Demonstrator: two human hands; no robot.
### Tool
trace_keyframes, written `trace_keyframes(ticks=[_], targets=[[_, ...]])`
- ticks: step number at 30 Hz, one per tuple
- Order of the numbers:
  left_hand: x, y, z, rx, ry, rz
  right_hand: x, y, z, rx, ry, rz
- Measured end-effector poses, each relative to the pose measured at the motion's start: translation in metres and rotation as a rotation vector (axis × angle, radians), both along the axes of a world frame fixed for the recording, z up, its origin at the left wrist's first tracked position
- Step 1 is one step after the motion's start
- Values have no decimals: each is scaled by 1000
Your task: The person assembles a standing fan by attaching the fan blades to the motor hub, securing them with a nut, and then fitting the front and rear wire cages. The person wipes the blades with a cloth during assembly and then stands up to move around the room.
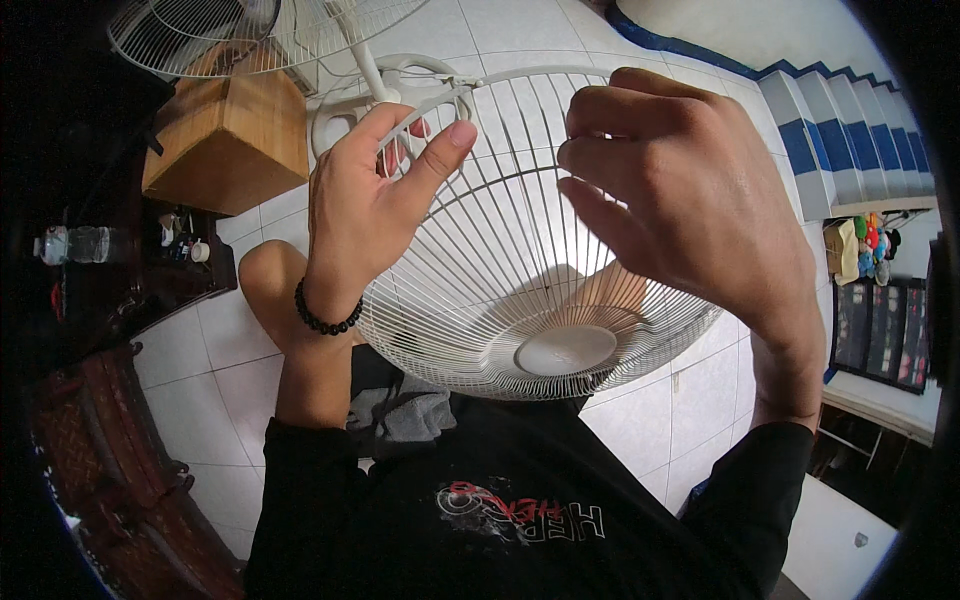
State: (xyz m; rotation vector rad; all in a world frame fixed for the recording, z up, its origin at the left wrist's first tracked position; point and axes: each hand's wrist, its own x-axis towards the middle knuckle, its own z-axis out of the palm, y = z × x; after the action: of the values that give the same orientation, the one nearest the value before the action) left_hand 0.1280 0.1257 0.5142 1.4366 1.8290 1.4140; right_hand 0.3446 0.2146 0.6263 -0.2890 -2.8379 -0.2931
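Observation:
A white wire fan grille, bowl-shaped with a round solid disc at its centre, lies tilted over my lap. My left hand, a black bead bracelet on its wrist, is closed around the grille's far-left rim. Its thumb stretches over the wires and the fingertips show behind the rim. Above the grille's right side is my right hand, its fingers loosely bent and apart, with nothing visible in them. Whether its farther fingers touch the rim is hidden.
A standing fan with a white pole and base is beyond the grille. Left are a wooden box, a dark shelf with a plastic bottle and carved brown furniture. A grey cloth rests by my lap; blue-and-white steps rise right.

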Motion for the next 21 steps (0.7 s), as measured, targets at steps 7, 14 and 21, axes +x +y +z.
trace_keyframes(ticks=[7, 14, 21], targets=[[-4, -1, 0, -3, 26, -16, -9, 9, -22, 185, -130, -163], [-10, -8, -5, -10, -18, -6, 30, 64, 28, -37, 177, -584], [-22, -5, -11, -41, -28, 31, 182, 108, -47, -62, 396, -557]])
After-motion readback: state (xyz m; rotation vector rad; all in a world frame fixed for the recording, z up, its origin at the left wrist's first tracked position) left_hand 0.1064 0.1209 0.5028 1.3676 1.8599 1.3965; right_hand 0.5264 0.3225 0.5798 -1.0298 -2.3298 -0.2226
